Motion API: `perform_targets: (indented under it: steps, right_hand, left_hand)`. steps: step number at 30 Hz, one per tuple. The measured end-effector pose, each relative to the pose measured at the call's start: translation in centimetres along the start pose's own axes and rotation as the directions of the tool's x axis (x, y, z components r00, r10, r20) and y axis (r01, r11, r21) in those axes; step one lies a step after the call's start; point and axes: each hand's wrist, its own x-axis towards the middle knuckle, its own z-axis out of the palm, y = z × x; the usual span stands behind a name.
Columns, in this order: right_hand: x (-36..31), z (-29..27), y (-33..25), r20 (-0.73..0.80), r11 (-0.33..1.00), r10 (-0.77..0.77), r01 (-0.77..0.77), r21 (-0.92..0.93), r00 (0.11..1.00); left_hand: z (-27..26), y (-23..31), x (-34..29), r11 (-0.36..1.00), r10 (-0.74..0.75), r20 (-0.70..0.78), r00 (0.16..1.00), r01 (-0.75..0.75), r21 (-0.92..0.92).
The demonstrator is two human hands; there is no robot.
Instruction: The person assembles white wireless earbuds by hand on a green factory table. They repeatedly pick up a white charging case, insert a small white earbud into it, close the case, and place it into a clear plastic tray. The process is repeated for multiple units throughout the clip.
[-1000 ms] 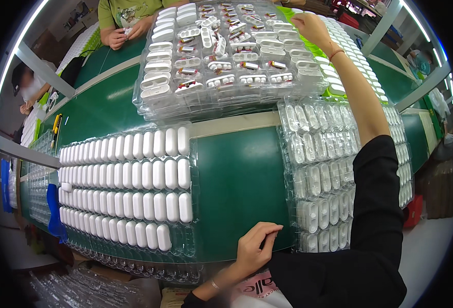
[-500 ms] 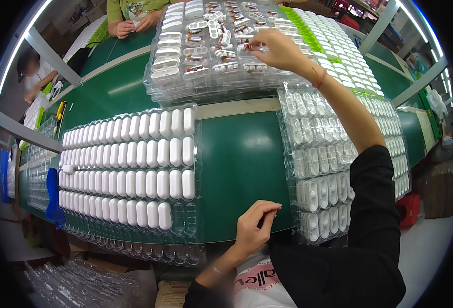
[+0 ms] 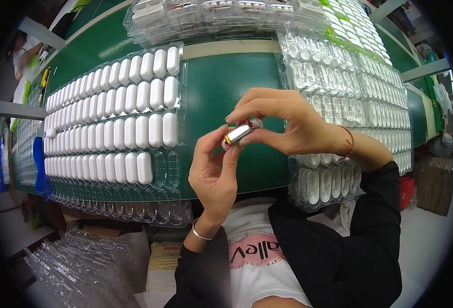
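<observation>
My left hand (image 3: 212, 177) and my right hand (image 3: 290, 120) meet over the green table (image 3: 226, 82). Between their fingertips is a small earbud-case insert (image 3: 240, 132) with a silver battery, yellow tape at one end and reddish wire at the other. The left thumb and fingers pinch its yellow end, while the right thumb and fingers grip the opposite end. Fingers cover part of it. To the left, rows of white oval cases (image 3: 144, 168) fill most of a clear plastic tray (image 3: 172, 174).
Stacked clear trays (image 3: 213, 36) with battery inserts stand at the back. On the right are clear trays (image 3: 301, 187) holding whitish parts, with white cases (image 3: 362, 31) beyond. A blue object (image 3: 39, 164) lies beside the left tray; a person (image 3: 26, 56) sits far left.
My right hand has come back from the rear trays with the insert. My left hand has risen to meet it, and both now hold it. The view has tilted downward.
</observation>
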Motion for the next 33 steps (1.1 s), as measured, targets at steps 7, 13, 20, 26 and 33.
perform_targets:
  steps: [7, 13, 20, 26, 33]
  right_hand:
    - [-0.2, 1.5, -0.6, 0.093, 0.793, 0.394, -0.389, 0.468, 0.914]
    - [-1.0, 2.9, 0.3, 0.032, 0.750, 0.376, -0.324, 0.577, 0.926]
    - [-1.3, 2.1, 0.4, 0.058, 0.975, 0.035, -0.021, -0.223, 0.998]
    - [-1.6, 2.3, 0.6, 0.024, 0.992, 0.026, -0.023, -0.122, 0.999]
    - [-1.3, 2.4, 0.5, -0.040, 0.996, -0.076, 0.074, -0.047, 0.996]
  left_hand:
    - [0.2, -0.3, -0.4, 0.966, 0.247, -0.183, 0.952, -0.226, 0.128]
    - [-0.4, -1.9, -0.2, 0.608, 0.544, 0.099, 0.833, -0.473, 0.638]
    - [-0.2, -0.1, -0.2, 0.985, 0.032, 0.041, 0.999, -0.038, 0.169]
    - [-1.5, -0.7, 0.2, 0.999, 0.009, 0.062, 0.998, -0.012, 0.034]
    - [-2.1, -0.1, -0.3, 0.999, 0.005, 0.055, 0.998, -0.003, -0.054]
